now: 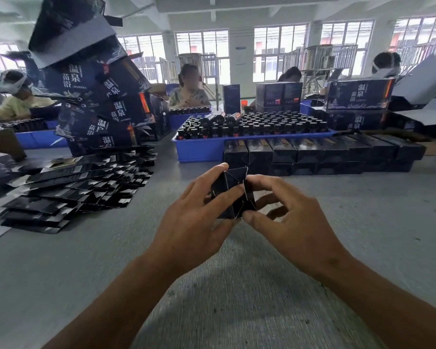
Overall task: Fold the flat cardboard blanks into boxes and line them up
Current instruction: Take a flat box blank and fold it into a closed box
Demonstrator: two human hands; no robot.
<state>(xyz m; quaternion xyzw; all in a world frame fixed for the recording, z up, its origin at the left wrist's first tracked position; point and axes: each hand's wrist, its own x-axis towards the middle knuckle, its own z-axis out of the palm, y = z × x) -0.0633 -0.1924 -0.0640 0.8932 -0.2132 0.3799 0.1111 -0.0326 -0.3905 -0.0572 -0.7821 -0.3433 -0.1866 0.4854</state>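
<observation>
A small black cardboard box (233, 191) is held end-on above the grey table (86, 260), its end flaps partly folded inward. My left hand (194, 222) grips its left side, fingers curled over the top and thumb under the lower edge. My right hand (287, 217) pinches the right flap between thumb and fingers. Several flat black blanks (68, 187) lie fanned in a pile at the left. A row of folded black boxes (320, 153) is lined up two layers high just beyond my hands.
A blue tray (199, 149) full of dark bottles stands behind the row of boxes. A tall leaning stack of large dark printed cartons (98, 96) rises at the left. More cartons (358, 96) stand at the right. Other people work at the far side.
</observation>
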